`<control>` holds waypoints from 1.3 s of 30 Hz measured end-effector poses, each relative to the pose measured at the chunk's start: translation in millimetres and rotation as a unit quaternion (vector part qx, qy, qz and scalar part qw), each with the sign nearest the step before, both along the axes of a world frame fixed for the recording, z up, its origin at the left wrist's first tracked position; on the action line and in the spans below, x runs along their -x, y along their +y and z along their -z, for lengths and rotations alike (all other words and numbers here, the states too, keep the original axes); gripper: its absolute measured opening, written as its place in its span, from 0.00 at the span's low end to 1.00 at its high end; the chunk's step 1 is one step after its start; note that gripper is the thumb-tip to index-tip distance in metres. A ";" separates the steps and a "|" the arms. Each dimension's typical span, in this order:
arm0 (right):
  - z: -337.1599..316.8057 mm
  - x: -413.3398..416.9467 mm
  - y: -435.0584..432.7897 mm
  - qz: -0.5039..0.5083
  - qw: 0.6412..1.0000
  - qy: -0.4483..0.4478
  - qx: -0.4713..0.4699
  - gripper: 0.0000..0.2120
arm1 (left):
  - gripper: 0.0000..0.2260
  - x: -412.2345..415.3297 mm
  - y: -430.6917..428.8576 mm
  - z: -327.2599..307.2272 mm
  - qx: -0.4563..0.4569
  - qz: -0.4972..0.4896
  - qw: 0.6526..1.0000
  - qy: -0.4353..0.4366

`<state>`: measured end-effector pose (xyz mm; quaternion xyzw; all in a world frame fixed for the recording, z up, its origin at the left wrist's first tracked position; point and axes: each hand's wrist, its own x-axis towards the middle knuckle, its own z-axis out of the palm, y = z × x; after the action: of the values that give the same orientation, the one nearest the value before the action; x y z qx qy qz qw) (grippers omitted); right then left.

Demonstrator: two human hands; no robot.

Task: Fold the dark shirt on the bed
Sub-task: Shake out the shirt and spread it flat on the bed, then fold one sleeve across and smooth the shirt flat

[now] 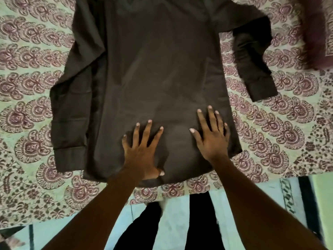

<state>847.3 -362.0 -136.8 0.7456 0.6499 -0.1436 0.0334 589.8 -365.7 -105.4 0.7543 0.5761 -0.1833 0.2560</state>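
Both arms reach out from the near edge of the bed. The left hand (142,150) lies flat on the dark shirt (162,73), palm down, fingers spread wide, thumb tucked near the hem. The right hand (211,134) lies flat just beside it, fingers spread too, pressing near the shirt's right edge. Neither hand grips anything. The shirt is laid out on the patterned bedsheet (27,109). Its long way runs from near to far, with the hem near and the top far. The left sleeve (70,105) lies along its left side. The right sleeve (255,65) bends out and back down on the right.
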 end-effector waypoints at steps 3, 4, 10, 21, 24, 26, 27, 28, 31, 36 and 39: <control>-10.4 -11.4 10.1 0.070 0.997 -0.021 0.014 0.34 | 0.45 -22.0 11.0 -11.5 -0.056 -0.049 0.996 -0.046; -14.1 -11.7 18.2 0.058 0.998 -0.026 0.014 0.34 | 0.38 -31.0 18.4 -11.5 -0.085 -0.063 0.992 -0.074; -14.6 -50.8 51.9 -0.116 0.993 -0.025 0.021 0.29 | 0.33 -97.7 77.0 -1.8 -0.108 0.033 0.991 -0.070; -34.3 -170.4 139.6 0.263 0.964 0.007 -0.035 0.34 | 0.43 -218.6 207.8 -4.0 -0.068 -0.018 0.995 -0.066; -26.6 -200.2 173.1 0.303 0.951 0.069 -0.008 0.39 | 0.51 -237.7 226.5 -4.2 -0.047 -0.050 0.998 -0.014; -21.7 -216.2 185.2 0.292 0.942 0.162 -0.036 0.27 | 0.54 -245.7 232.1 -5.2 -0.035 -0.058 0.997 0.019; -23.6 -224.1 190.9 0.291 0.937 0.186 -0.044 0.18 | 0.55 -249.9 235.8 -6.3 -0.033 -0.056 0.997 0.034; -26.7 -232.1 196.2 0.291 0.937 0.186 -0.045 0.11 | 0.56 -253.7 239.2 -8.0 -0.028 -0.056 0.997 0.047; -50.8 -250.7 204.9 0.290 0.943 0.128 -0.105 0.09 | 0.59 -264.7 248.2 -15.8 0.002 -0.063 0.996 0.068; -110.1 -277.6 216.8 0.231 0.937 0.037 -0.257 0.20 | 0.52 -278.9 260.0 -30.5 0.038 -0.088 0.993 0.074; -138.1 -292.0 227.7 0.176 0.938 -0.011 -0.300 0.10 | 0.27 -303.7 274.6 -41.2 0.027 -0.265 0.957 -0.113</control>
<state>1139.3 -134.3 1.4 0.8252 0.5205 0.0622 -0.2104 893.5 -91.1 -64.2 0.5827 0.7176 -0.0381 0.3795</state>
